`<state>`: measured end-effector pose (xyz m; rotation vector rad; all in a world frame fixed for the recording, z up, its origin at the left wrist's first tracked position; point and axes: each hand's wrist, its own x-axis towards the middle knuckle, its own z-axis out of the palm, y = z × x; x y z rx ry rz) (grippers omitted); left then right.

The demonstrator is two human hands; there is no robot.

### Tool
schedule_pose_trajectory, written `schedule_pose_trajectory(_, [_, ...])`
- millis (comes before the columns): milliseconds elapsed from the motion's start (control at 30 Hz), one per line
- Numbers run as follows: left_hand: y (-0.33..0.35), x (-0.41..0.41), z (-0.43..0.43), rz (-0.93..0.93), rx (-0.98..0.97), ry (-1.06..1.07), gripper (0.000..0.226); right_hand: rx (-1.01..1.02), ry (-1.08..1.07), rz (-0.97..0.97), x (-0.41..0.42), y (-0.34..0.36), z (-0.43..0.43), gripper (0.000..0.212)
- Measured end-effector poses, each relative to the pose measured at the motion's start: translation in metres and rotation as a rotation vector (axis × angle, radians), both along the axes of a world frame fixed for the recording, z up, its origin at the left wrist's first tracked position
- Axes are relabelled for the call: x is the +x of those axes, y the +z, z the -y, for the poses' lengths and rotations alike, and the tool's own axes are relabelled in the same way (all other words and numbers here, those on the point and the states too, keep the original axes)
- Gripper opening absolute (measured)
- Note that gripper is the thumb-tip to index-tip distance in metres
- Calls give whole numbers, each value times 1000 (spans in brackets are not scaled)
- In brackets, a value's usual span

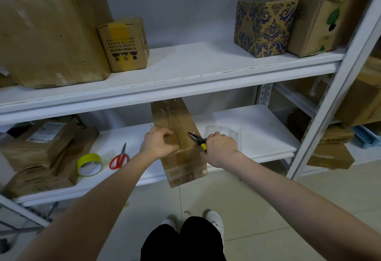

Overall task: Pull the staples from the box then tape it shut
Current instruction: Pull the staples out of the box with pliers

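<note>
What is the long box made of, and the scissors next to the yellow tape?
The long box looks like matte brown cardboard, with shiny clear tape strips along its top seam. The scissors seem to have grey metal blades and glossy red handles, probably plastic.

White metal shelving point(185, 64) stands against a pale grey wall point(185, 2); the floor point(257, 236) has light beige tiles.
</note>
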<state>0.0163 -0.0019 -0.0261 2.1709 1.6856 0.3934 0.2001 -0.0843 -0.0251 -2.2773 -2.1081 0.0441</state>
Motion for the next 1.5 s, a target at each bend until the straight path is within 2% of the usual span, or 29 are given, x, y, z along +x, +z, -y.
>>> schedule_pose_trajectory(100, [-2,8,3,-90,-8,-59,59,-105,-58,-310,3,3,1,30])
schedule_pose_trajectory(200, [-3,10,0,-114,-18,-35,60,-225,-150,-605,8,7,-2,34])
schedule_pose_trajectory(367, [0,12,-1,-121,-38,-11,60,-288,-211,-830,15,9,-8,28])
schedule_pose_trajectory(433, [0,13,0,-126,-40,-6,59,-250,-192,-743,12,6,-4,30])
schedule_pose_trajectory(533, [1,12,1,-132,-42,-7,58,-94,-140,-488,4,-1,4,32])
schedule_pose_trajectory(867, [4,15,4,-139,-88,5,58,-171,-254,-842,15,-12,0,34])
schedule_pose_trajectory(1000, [7,15,4,-143,-104,13,57,13,-206,-556,9,-12,8,28])
schedule_pose_trajectory(1167, [8,17,4,-171,-124,16,55,-3,-286,-744,30,-10,0,33])
schedule_pose_trajectory(1367, [15,28,4,-125,-165,45,35,-84,-411,-637,59,-26,-11,30])
schedule_pose_trajectory(1500, [14,41,6,-97,-44,47,43,-127,-473,-519,76,-45,-21,29])
